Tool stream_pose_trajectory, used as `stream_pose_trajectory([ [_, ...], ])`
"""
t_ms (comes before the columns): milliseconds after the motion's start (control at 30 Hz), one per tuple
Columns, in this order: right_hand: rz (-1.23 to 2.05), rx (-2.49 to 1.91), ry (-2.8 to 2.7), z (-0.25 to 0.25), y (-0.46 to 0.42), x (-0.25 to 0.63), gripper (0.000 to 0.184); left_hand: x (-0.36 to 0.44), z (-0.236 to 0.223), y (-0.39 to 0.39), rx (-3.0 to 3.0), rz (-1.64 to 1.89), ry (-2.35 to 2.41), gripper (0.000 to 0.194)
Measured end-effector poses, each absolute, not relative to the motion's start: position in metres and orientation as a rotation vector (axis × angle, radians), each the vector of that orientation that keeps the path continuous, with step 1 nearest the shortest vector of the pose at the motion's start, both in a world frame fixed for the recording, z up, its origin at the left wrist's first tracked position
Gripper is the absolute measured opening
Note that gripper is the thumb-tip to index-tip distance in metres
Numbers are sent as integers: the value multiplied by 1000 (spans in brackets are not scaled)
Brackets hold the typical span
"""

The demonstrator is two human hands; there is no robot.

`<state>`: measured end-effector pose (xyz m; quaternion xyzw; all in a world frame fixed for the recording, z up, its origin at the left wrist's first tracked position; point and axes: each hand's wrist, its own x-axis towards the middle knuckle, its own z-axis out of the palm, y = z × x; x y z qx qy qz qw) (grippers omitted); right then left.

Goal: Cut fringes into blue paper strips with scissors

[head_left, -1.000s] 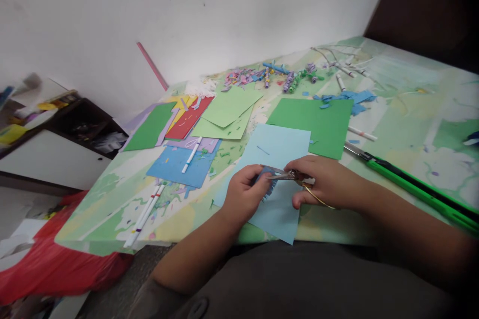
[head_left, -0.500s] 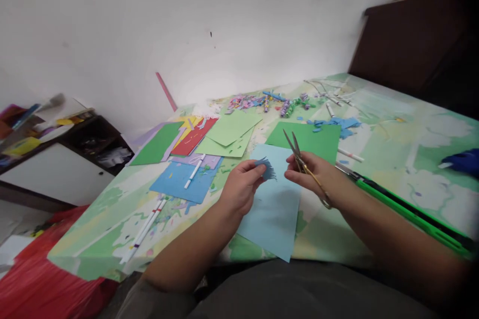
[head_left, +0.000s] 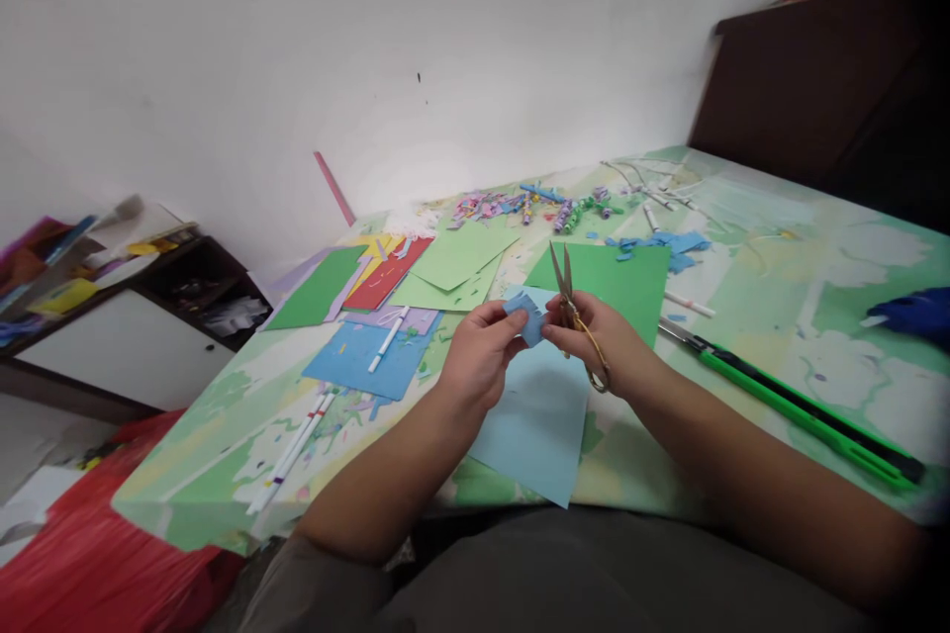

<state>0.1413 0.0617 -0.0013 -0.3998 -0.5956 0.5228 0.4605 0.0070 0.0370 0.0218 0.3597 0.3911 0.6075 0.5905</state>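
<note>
My left hand pinches a small piece of blue paper with fine cuts along its edge. Closed around gold-handled scissors, my right hand has its fingertips at the right side of that paper. The scissor blades point up and away from me, slightly parted. Under both hands lies a light blue sheet, overlapping a dark green sheet behind it.
A green utility knife lies right of my right arm. Pale green sheets, a blue sheet and white markers are on the left. Paper scraps and curled paper pieces lie near the wall.
My right hand has moved left with the scissors, and its fingertips have come to the blue paper. The paper has turned in my left hand, showing more of its flat face.
</note>
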Motion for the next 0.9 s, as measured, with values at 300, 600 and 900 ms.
stream_pose_trajectory([
  [300,1420,-913,-1313,-9,65,144,28,11,22,38,919,1407,1069,16],
  [600,1456,-856,-1223,-16,67,150,33,6,23,41,855,1484,1083,22],
  [900,1512,-786,-1287,-16,61,149,40,8,18,37,837,1470,1053,18],
])
